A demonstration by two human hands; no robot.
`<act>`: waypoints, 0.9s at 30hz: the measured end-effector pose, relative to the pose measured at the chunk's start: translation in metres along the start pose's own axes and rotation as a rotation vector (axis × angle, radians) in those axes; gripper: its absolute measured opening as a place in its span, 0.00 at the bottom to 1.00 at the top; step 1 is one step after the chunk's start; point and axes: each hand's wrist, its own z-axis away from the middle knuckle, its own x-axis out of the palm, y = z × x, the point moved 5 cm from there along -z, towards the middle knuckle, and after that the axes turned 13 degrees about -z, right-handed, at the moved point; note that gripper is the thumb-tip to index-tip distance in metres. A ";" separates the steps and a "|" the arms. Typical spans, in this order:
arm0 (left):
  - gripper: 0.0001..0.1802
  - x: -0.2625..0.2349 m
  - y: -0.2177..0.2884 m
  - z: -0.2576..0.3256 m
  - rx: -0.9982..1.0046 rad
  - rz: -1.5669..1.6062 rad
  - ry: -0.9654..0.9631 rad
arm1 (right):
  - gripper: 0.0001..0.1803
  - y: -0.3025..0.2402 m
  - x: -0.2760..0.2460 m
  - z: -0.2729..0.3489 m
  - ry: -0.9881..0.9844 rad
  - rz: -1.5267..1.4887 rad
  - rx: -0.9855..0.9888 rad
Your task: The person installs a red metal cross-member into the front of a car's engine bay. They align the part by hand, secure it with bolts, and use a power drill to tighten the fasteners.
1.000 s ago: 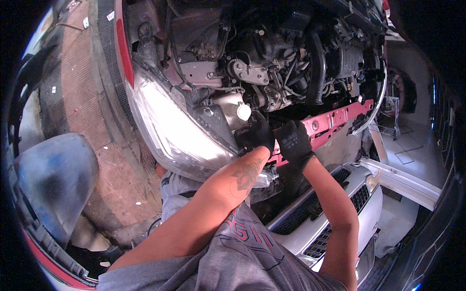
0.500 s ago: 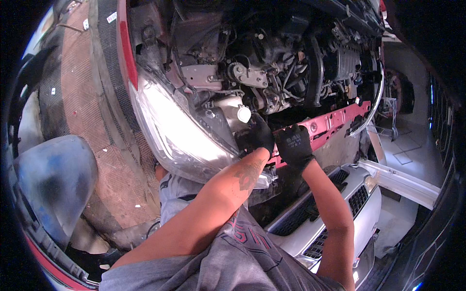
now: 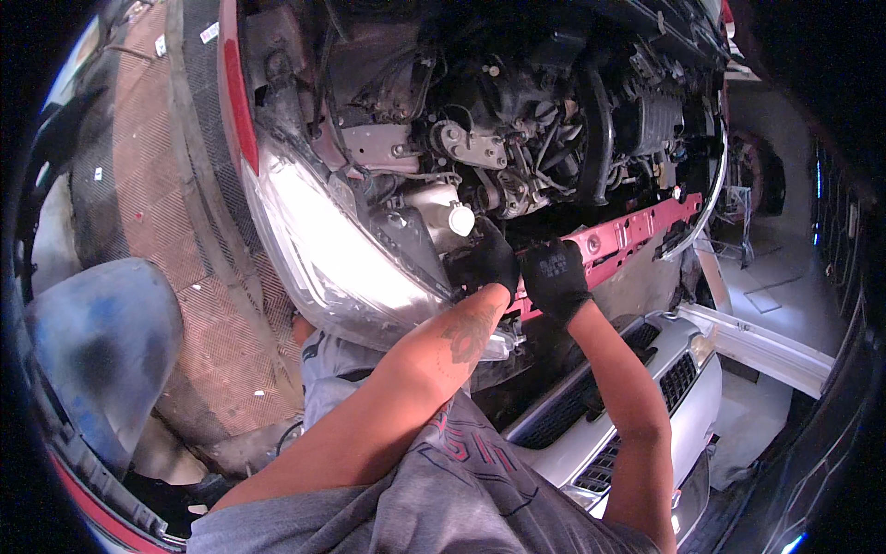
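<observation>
Both my hands wear black gloves and work at the front edge of an open engine bay. My left hand (image 3: 492, 261) reaches down between the headlight (image 3: 337, 235) and the end of the red crossbar (image 3: 637, 229). Its fingers merge with the dark parts there, so their pose is hidden. Next to it sits a pale reservoir with a white cap (image 3: 460, 220). My right hand (image 3: 556, 280) lies over the near end of the crossbar, knuckles up and fingers curled downward. Whatever those fingers hold is out of sight beneath the hand.
The engine (image 3: 517, 152) with its hoses fills the bay beyond my hands. A silver bumper with black grilles (image 3: 637, 406) lies below, to my right. On the left are a ribbed mat floor (image 3: 221, 351) and a scuffed blue-grey panel (image 3: 106, 351).
My right hand and wrist have shifted slightly left along the crossbar. The left hand stays in nearly the same place; the whole view has moved a little.
</observation>
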 end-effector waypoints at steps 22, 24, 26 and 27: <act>0.23 -0.035 0.049 0.020 0.262 -0.737 0.471 | 0.10 0.010 0.015 0.011 0.098 0.027 -0.083; 0.23 -0.034 0.048 0.021 0.191 -0.712 0.436 | 0.10 0.009 0.014 0.013 0.042 0.023 -0.075; 0.22 -0.034 0.047 0.022 0.153 -0.695 0.415 | 0.09 0.011 0.017 0.011 -0.034 -0.009 -0.045; 0.22 -0.034 0.047 0.023 0.149 -0.695 0.404 | 0.08 0.012 0.017 0.012 0.015 -0.036 -0.073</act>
